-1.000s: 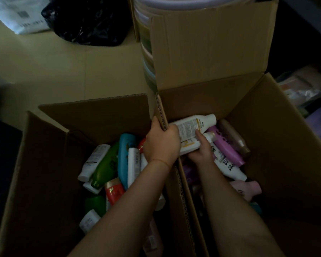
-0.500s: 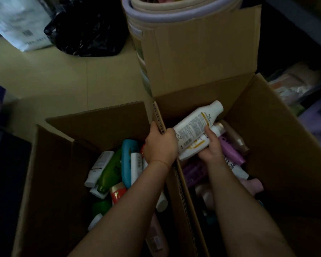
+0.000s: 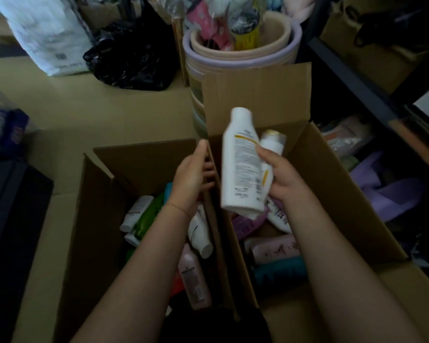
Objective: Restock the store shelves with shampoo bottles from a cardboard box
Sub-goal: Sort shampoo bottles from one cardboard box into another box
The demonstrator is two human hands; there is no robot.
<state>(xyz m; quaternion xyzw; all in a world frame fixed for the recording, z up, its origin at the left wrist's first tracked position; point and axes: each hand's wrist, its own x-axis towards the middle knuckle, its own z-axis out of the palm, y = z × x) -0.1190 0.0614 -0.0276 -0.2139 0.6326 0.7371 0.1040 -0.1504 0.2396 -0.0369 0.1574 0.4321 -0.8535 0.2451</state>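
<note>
Two open cardboard boxes stand side by side on the floor. The left box [image 3: 84,219] and the right box [image 3: 344,194] both hold several shampoo bottles lying loose. My right hand [image 3: 280,177] grips two white bottles above the right box: a large white bottle [image 3: 240,164] with a yellow stripe, held nearly upright, and a smaller white bottle [image 3: 271,144] behind it. My left hand [image 3: 192,177] grips the cardboard flap [image 3: 214,219] between the two boxes.
Stacked plastic basins [image 3: 240,63] full of goods stand behind the right box. A black bag [image 3: 134,58] and a white sack [image 3: 50,33] lie on the floor at the back left. Dark shelving [image 3: 372,90] with packets runs along the right. A dark object [image 3: 10,219] sits at the left.
My right hand has lifted the two white bottles up out of the right box and tilted them upright. My left hand stays on the flap. The view has tilted upward.
</note>
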